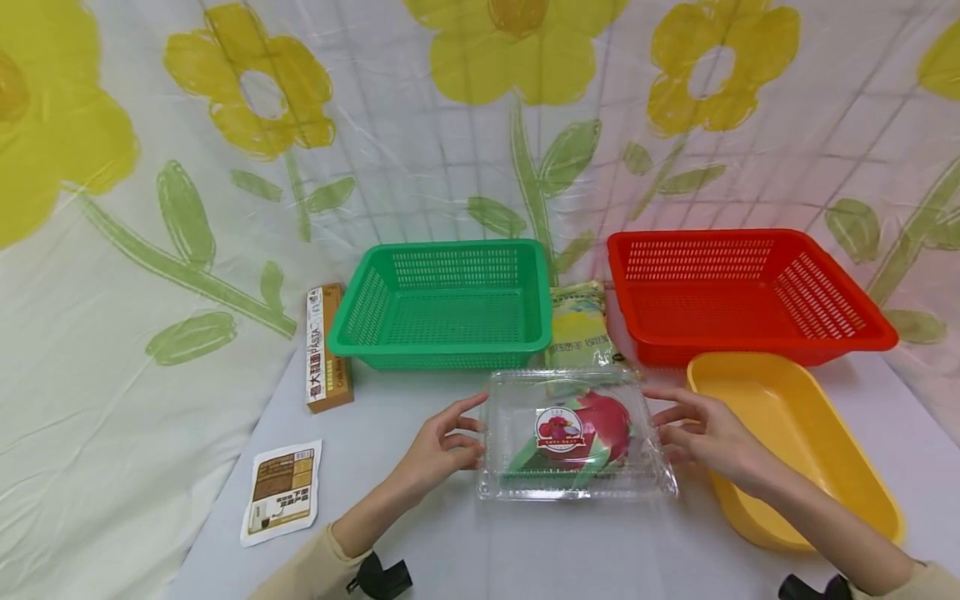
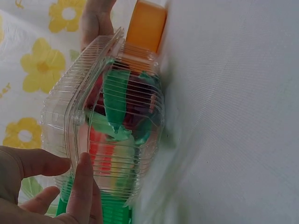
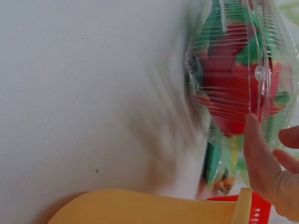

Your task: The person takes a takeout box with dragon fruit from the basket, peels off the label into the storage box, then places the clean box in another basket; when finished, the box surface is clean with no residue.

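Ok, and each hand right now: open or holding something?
Left hand: open, at the left side of the clear container.
Right hand: open, at its right side.

Behind the surface [image 1: 450,550] I face a whitish cloth [image 1: 75,333] hanging as a backdrop, patterned with large yellow flowers [image 1: 517,67], some with orange centres and others with white ones, on green stems [image 1: 527,167] with broad leaves [image 1: 570,157]. Faint dark grid lines [image 1: 367,192] cross its middle and right, where a pinkish tint spreads too. On my left it comes down in shallow creases. The surface is pale, its fine texture showing in my wrist views. The light is soft, leaving blurred shadows there.
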Available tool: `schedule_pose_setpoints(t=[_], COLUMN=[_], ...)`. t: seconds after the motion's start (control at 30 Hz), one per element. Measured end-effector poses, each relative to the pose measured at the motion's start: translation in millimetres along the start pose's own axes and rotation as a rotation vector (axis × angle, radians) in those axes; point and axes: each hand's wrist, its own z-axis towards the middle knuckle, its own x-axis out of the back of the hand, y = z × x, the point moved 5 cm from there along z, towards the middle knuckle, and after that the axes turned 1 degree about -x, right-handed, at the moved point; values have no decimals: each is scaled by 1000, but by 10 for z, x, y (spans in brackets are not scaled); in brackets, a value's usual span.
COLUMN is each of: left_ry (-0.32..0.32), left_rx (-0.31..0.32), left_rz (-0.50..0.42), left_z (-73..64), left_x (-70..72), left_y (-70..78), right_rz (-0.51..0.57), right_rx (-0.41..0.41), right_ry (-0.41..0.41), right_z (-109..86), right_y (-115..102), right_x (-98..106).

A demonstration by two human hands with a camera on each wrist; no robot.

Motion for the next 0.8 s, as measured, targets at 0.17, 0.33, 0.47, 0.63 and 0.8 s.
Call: schedule_pose_setpoints(t=[0.17,0.33,0.47,0.63,0.8], left_ry=[-13,-17,-15,48,169], left_rx=[-3,-7,-47,-159,-351], left_rz=[-1,28,117,310,500], left_z=[16,35,58,77,111], left_x=[-4,8,19,62,111], left_y=[-7,3,21,87,264], right_rz=[-4,-10,-8,-12,-67], right_rx=[-10,3,22,19,52], right_ry=[-7,-19,-22,-13,19], right_z=[-11,11,48,89,111], right_y=[8,25,37,30,-18], right_x=[3,37,66,66,48])
